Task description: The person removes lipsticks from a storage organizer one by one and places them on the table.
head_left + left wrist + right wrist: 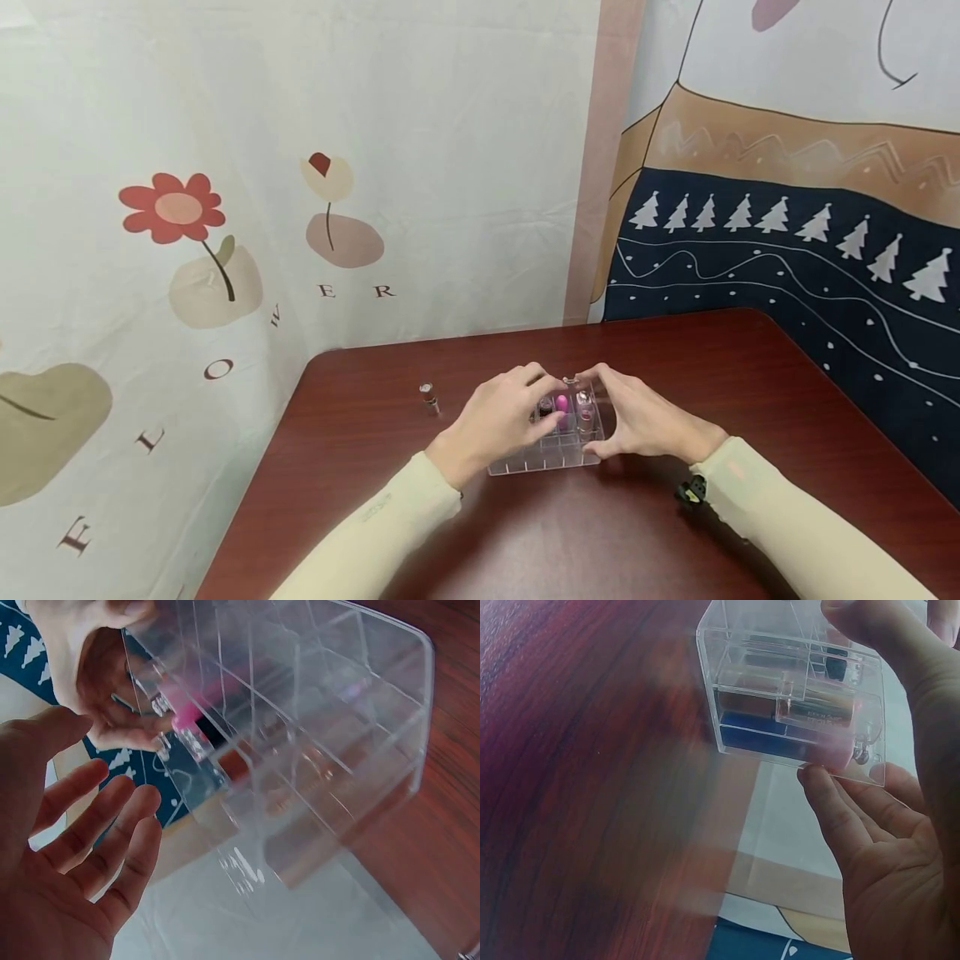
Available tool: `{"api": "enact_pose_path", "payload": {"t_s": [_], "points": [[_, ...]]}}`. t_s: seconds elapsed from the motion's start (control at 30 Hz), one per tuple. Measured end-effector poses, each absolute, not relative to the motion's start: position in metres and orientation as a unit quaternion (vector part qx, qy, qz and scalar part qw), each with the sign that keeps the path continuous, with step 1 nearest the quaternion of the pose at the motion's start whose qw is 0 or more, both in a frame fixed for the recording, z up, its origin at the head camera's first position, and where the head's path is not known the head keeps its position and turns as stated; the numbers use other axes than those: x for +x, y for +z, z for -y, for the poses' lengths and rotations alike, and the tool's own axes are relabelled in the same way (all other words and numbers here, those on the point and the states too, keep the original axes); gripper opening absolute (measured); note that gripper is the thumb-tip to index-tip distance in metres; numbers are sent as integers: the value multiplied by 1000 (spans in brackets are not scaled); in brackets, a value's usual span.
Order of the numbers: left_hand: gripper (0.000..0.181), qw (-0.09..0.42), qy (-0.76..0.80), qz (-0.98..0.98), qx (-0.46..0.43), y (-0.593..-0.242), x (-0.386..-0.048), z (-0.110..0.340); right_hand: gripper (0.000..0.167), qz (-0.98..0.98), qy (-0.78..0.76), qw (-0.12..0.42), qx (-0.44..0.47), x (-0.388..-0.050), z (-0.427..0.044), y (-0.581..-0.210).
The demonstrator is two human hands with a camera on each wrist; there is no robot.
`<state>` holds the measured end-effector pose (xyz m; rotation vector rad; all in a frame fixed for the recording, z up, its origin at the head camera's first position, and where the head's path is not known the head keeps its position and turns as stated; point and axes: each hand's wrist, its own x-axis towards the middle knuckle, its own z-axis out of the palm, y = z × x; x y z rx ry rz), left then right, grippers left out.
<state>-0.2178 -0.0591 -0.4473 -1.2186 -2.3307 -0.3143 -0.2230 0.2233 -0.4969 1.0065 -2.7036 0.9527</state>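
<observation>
A clear plastic cosmetics organizer [543, 458] with compartments sits on the table, several small cosmetic tubes standing in its far rows. Among them are a bright pink one [562, 403] and a clear-and-pink one [585, 414]. My right hand [648, 412] grips the organizer's right side, thumb at the near corner and fingers at the far edge. Over the left part hovers my left hand [502, 417], its fingers spread loosely. In the left wrist view this hand [82, 847] holds nothing and appears apart from the organizer [360, 690]. The right wrist view shows right-hand fingers [832, 810] touching the organizer's edge [735, 754].
A small tube with a brownish body [429, 398] stands alone on the dark red wooden table [360, 467], left of the organizer. Printed cloths [450, 167] hang behind the table's far edge and along its right side. A dark band [691, 492] is on the right wrist.
</observation>
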Motion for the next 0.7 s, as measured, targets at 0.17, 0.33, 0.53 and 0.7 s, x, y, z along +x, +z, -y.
{"api": "enact_pose_path", "payload": {"t_s": [0.17, 0.33, 0.53, 0.7], "points": [[33, 218, -88, 861, -450, -446, -219, 46, 95, 889, 308, 55, 334, -224, -225, -497], [35, 197, -82, 867, -450, -449, -220, 35, 96, 895, 293, 62, 331, -223, -224, -496], [31, 175, -83, 874, -446, -455, -220, 25, 95, 896, 292, 64, 327, -222, -224, -496], [30, 164, -89, 882, -433, -461, -220, 19, 94, 894, 296, 64, 332, -223, -224, -497]]}}
